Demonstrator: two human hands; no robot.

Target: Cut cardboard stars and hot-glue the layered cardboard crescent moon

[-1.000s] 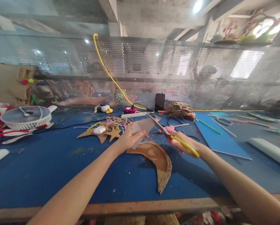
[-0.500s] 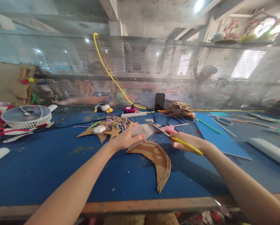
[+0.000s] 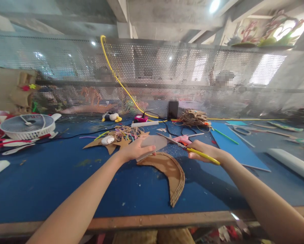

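While pinching a thin, translucent, pale-grey sheet [image 3: 155, 140] in the left hand [image 3: 131, 149], with the thumb laid over its upper face and the fingers tucked underneath, also holds yellow-handled scissors with silvery metal blades [image 3: 201, 156] in the right hand [image 3: 208, 149], closed firmly around the grips (exact finger placement in the loops partly hidden). Points the blades leftward toward the sheet, slightly parted and close by its far right edge; cannot tell whether touching it. Holds the sheet up in front of the chest, over the left tip of a thick brown crescent of layered corrugated cardboard [image 3: 177, 176], laid flat on the blue tabletop [image 3: 91, 189]. Has, just beyond the left hand, a flat brown cardboard star [image 3: 125, 144], a rounded white object [image 3: 108, 140] and a loose multicoloured tangle of cord [image 3: 128, 133]. Has, behind the scissors, a pink plastic tool [image 3: 182, 139], partly covered, and farther back a bundle of rough brown strips [image 3: 195, 118]. Shows to the right a flat blue rectangular board [image 3: 243, 152] with a thin green stick [image 3: 227, 136] lying across it.
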